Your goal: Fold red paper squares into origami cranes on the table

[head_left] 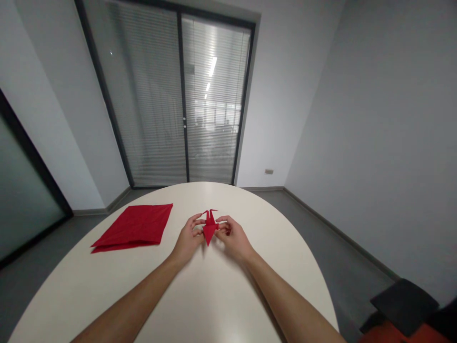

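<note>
Between my two hands is a small red origami crane (210, 229), held just over the table. Two thin folded strips with bent tips rise at its far end, and a pointed flap faces me. My left hand (188, 239) grips its left side with curled fingers. On the other side, my right hand (235, 237) pinches the crane's right edge between thumb and fingers. Some fingertips are hidden behind the paper.
A folded red sheet (137, 225) lies on the left of the round white table (200, 300). At the lower right stands a black and orange chair (405, 305). Beyond the table are glass panels with blinds (153, 105) and grey-white walls.
</note>
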Tool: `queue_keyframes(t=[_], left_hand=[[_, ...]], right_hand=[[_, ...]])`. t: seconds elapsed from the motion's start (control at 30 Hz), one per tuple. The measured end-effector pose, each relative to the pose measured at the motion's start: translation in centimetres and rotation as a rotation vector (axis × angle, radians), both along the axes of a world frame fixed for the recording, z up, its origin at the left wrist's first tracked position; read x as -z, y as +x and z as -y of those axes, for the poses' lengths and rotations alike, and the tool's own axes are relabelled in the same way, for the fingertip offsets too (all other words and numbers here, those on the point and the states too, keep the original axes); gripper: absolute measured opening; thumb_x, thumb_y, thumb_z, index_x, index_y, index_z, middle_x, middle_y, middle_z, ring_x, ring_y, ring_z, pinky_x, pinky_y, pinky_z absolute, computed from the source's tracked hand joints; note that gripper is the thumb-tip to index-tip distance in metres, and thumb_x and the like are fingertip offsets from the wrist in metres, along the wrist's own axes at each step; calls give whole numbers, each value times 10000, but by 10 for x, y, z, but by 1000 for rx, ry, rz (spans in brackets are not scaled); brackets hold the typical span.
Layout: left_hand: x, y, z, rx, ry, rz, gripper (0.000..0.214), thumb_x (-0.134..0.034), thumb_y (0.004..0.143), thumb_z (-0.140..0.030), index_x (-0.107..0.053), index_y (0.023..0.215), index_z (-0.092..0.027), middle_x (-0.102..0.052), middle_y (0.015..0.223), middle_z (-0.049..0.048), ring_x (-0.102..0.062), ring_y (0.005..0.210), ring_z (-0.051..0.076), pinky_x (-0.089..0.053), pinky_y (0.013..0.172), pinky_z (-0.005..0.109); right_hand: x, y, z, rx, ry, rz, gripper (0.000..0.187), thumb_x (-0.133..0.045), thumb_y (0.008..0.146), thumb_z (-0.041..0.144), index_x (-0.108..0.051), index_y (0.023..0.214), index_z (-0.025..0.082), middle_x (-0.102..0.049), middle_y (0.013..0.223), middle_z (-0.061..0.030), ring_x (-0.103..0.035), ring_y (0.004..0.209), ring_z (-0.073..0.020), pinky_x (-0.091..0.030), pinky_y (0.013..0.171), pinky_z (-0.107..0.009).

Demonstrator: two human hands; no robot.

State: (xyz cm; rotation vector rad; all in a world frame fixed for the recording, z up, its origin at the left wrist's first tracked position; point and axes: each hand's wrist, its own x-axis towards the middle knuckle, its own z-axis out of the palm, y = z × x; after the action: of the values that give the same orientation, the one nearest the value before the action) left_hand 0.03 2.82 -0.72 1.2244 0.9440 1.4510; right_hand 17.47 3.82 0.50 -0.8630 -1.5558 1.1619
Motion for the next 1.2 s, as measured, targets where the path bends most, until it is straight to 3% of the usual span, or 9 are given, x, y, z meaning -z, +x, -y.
queue_keyframes(t=[0.1,0.2,0.37,0.53,0.77,0.97,1.2], left_hand=[[0,-3,-1,-24,13,-54,613,-764,652,-201,-499,1205,-202,-639,1090,58,-639,648,101,-544,675,284],[3,-7,-3,-45,9,-62,581,-748,690,-248,-484,1206,-210,-611,1178,90,-683,768,141,-561,761,330],[17,-10,-12,-120,27,-130,549,-719,698,-234,-489,1196,-227,-575,1248,110,-667,952,191,-549,844,374],[23,-9,-19,-146,99,-309,509,-665,737,-181,-512,1221,-210,-628,1193,105,-648,984,206,-506,925,424],[25,-13,-31,-163,121,-411,519,-655,752,-145,-520,1248,-212,-660,1167,93,-645,1050,224,-462,994,443],[24,-17,-40,-161,114,-462,516,-657,754,-139,-526,1250,-196,-663,1167,109,-638,1089,235,-439,1019,444],[22,-17,-44,-153,94,-458,522,-672,742,-154,-545,1246,-209,-670,1176,103,-633,1112,242,-423,1035,445]], right_hand=[[0,-1,-3,51,12,23,243,-702,756,297,-617,955,186,-702,778,-22,-644,706,-161,-464,672,-282],[0,-3,-8,116,20,26,198,-707,749,318,-640,870,177,-685,740,-20,-626,671,-157,-459,651,-275],[-2,0,-27,345,81,42,206,-697,741,356,-641,829,178,-711,783,-50,-640,695,-183,-473,655,-281],[-10,11,-58,598,60,395,162,-602,805,334,-667,847,191,-742,837,-50,-672,762,-198,-489,691,-279],[-17,3,-109,827,-91,628,190,-593,821,360,-701,894,222,-748,911,-77,-680,819,-232,-454,673,-297],[-11,-8,-139,894,-162,793,245,-535,868,348,-715,967,215,-734,960,-130,-689,876,-269,-478,709,-341],[-8,-12,-152,899,-143,921,312,-543,880,439,-722,984,204,-717,979,-158,-674,937,-294,-483,771,-379]])
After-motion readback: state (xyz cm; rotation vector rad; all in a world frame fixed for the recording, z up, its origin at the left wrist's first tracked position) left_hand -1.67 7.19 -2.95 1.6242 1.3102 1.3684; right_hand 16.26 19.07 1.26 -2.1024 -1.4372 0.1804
